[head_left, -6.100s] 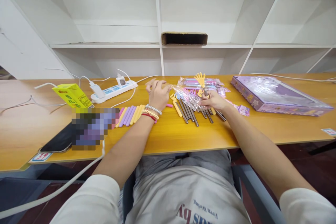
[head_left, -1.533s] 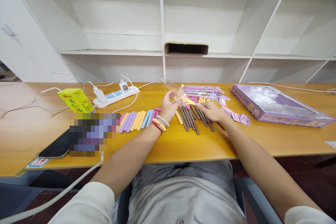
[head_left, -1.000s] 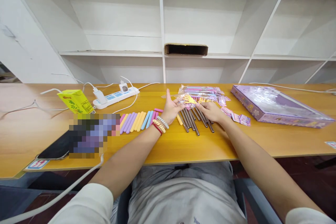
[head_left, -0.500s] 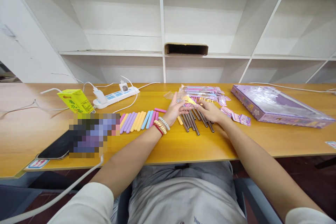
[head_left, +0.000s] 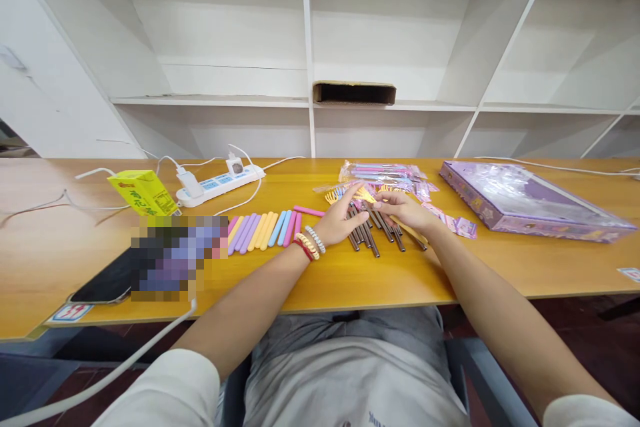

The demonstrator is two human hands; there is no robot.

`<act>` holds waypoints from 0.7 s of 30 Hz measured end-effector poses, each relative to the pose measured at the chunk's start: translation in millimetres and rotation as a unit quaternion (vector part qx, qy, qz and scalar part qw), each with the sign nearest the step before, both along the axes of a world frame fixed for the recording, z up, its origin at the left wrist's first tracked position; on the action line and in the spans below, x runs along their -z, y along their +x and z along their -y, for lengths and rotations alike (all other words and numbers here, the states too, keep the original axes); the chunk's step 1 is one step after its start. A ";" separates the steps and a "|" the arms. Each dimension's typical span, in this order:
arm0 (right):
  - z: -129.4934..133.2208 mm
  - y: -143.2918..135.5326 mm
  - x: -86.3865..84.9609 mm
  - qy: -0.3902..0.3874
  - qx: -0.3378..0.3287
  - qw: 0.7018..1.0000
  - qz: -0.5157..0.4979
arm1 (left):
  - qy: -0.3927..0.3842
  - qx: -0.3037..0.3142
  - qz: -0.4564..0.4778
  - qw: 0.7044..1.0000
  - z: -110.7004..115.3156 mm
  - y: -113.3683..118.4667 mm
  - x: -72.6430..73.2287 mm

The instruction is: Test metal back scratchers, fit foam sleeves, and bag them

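Note:
My right hand is closed around a yellow back scratcher. Its clawed head points left, and its yellow handle comes out below the palm towards the lower right. Close to that head is my left hand, fingers stretched and thumb apart, gripping nothing. Under and between both hands lie several dark metal tubes. More clawed heads in yellow and other colours lie just behind, partly hidden by my fingers. To the left, pastel handle sleeves in yellow, purple, blue and pink form a row.
Behind the hands lie wrapped back scratchers. Purple cards and a purple box with clear film are on the right. A power strip, yellow carton and black phone stand left; white shelves rise behind.
My left hand has let go of the yellow head and opened, drawing slightly back. The yellow scratcher is now in my right hand alone, its handle showing at the lower right.

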State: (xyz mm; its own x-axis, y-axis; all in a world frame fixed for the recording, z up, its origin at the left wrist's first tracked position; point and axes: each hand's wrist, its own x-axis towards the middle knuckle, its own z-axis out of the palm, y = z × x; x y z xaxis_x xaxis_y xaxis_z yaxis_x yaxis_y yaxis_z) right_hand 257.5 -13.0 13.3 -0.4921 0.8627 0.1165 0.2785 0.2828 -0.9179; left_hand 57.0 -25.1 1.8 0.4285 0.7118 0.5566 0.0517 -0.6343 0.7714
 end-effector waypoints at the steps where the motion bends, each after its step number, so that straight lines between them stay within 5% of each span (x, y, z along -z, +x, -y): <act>1: 0.3 -0.1 -0.8 -0.004 -0.001 1.000 -0.012 | 0.001 0.006 -0.001 1.000 0.4 0.3 0.0; 6: -3.2 -0.4 2.2 0.002 0.014 0.999 -0.034 | -0.098 0.016 0.087 0.991 -1.8 7.3 4.3; 13: -2.8 -1.5 2.8 0.033 0.031 0.998 -0.036 | -0.290 -0.079 0.175 0.938 -21.8 -3.1 1.3; 21: 3.4 -3.4 0.3 0.039 0.004 0.999 -0.007 | -0.342 0.066 0.206 0.914 -20.1 -4.8 -5.5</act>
State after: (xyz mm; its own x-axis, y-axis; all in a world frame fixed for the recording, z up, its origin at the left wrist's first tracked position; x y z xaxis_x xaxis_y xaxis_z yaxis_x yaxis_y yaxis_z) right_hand 254.1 -16.4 13.0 -0.4830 0.8547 0.1901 0.2682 0.3511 -0.8971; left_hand 52.1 -5.0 7.3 0.3898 0.9110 0.1347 -0.3755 0.0237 0.9265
